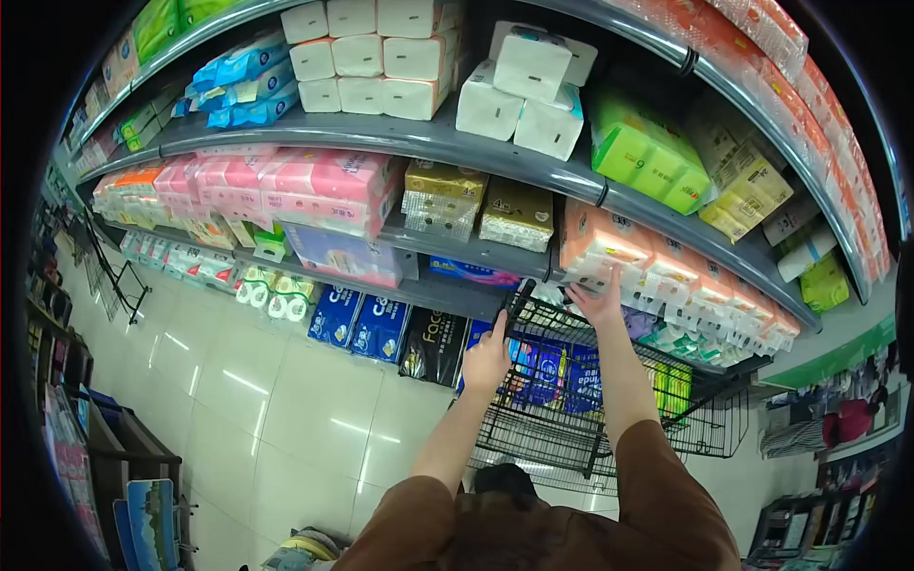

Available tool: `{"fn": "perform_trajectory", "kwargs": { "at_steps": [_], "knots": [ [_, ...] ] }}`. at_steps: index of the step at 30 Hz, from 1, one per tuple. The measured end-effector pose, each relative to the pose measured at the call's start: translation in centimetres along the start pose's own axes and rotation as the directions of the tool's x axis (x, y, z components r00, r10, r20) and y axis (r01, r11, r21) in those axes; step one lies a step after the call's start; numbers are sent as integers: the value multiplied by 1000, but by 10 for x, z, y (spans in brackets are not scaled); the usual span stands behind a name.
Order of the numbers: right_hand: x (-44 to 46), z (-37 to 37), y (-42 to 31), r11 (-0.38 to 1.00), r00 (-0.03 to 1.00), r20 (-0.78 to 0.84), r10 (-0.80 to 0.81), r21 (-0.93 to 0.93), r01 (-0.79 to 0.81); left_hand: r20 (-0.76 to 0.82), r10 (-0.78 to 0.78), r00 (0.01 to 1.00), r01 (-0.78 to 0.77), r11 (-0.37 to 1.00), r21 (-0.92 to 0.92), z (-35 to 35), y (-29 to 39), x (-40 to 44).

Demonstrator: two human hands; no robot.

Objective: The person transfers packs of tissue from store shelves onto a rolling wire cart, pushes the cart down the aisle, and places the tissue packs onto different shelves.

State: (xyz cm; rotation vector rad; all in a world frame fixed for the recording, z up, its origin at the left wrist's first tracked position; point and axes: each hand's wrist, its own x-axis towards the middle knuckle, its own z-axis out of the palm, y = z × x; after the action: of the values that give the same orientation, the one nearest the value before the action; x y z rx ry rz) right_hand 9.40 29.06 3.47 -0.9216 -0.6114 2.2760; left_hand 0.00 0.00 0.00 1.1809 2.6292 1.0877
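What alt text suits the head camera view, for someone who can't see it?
A person's right hand is at orange packs on a shop shelf, the left hand at the edge of a black wire cart. Pink packs sit further left, white packs higher.

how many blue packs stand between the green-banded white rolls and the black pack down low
2: one blue, plastic-wrapped pack beside the green-banded white rolls, and a second blue, plastic-wrapped pack beside the black, plastic-wrapped pack. More may be hidden behind.
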Motion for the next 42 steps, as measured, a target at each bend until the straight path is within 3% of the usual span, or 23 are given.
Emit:
{"fn": "perform_trajectory", "kwargs": {
  "at_steps": [4, 11, 13, 14, 15, 17, 19, 20, 22, 23, 25, 27, 34, 36, 38, 40, 41, 42],
  "knots": [
    [32, -6, 3, 1000, 1000, 8, -8, 17, 8, -17, 16, 1000, -15, 1000, 21, -7, -9, 19],
    [29, -19, 0, 1000, 991, -133, -24, -23, 21, -16, -4, 1000, 3, 1000, -29, -2, -4, 8],
    [39, -45, -1, 999, 993, 120, 0, -40, 4, 67, -30, 997, 31, 999, -19, 1, -3, 7],
    [27, -24, -4, 991, 975, 216, -61, -104, 85, 145, -63, 987, 60, 998, 22, 1, -3, 10],
    [32, -25, -1, 998, 988, 156, 7, -69, 4, 67, -36, 997, 39, 999, -35, -1, -3, 10],
    [48, -33, -14, 940, 999, -23, -34, -340, 24, 12, 10, 1000, -10, 1000, -24, -2, -5, 13],
    [41, -34, -24, 840, 997, -45, -60, -543, 25, 35, -3, 999, 5, 999, -50, -10, -5, 14],
    [7, -19, -14, 758, 975, -175, -133, -653, -14, 54, -25, 998, 28, 998, -51, -11, -3, 3],
    [59, -89, -15, 222, 845, 188, -500, -916, 335, 59, -31, 998, 35, 997, -62, -12, -1, -1],
    [39, -79, -9, -65, 862, 208, -463, -977, 201, 58, -34, 998, 38, 997, -64, -13, -1, -1],
    [-26, -51, 12, -605, 898, 206, -389, -793, -80, 46, -31, 998, 34, 997, -67, -13, -1, 0],
    [-13, -62, 5, -693, 925, 219, -311, -718, -62, 32, -19, 999, 21, 998, -64, -10, -2, 0],
    [-6, -66, 5, -716, 929, 229, -292, -696, -54, 48, -41, 998, 43, 997, -58, -11, 0, 3],
    [28, -93, -6, -650, 963, 231, -141, -755, 86, 22, -24, 999, 26, 997, -75, -9, 2, 4],
    [47, -95, -20, -405, 997, -61, 37, -913, -41, 55, -42, 998, 44, 998, -42, -12, 5, 8],
    [67, -119, -26, -705, 956, 239, 168, -649, 286, 73, -52, 996, 54, 998, -33, -13, 9, 11],
    [83, -138, -26, -792, 895, 354, 271, -446, 416, 78, -52, 996, 55, 998, -34, -13, 8, 9],
    [98, -154, -26, -662, 902, 364, 231, -621, 420, 83, -54, 995, 57, 998, -36, -13, 8, 10]
  ]
}}
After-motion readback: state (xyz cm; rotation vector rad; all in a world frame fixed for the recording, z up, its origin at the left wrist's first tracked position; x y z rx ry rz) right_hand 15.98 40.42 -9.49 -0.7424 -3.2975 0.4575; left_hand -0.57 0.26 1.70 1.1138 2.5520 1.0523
